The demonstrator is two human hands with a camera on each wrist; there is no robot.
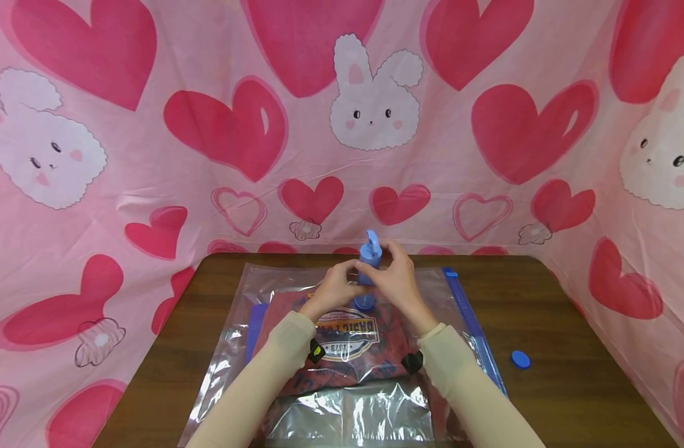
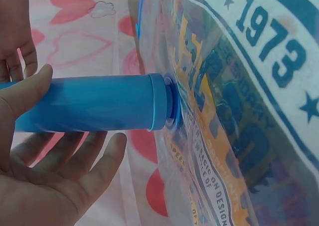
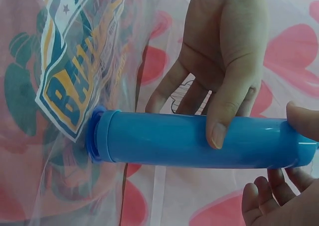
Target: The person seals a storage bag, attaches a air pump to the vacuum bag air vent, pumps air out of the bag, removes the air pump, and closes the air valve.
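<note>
A blue hand pump (image 1: 370, 253) stands upright on the round blue valve (image 3: 94, 133) of a clear vacuum storage bag (image 1: 347, 414). Inside the bag lies a folded red garment (image 1: 297, 373) with a printed badge. My left hand (image 1: 337, 288) holds the middle of the pump's barrel, thumb on one side and fingers on the other. Higher up, near the handle end, my right hand (image 1: 396, 280) grips the pump. In the left wrist view the pump's collar (image 2: 158, 101) sits against the valve.
A small round blue cap (image 1: 520, 359) lies on the brown wooden table (image 1: 566, 311) to the right. The bag's blue zip edge (image 1: 467, 311) runs down its right side. Pink cloth (image 1: 319, 162) with hearts and rabbits hangs behind and at both sides.
</note>
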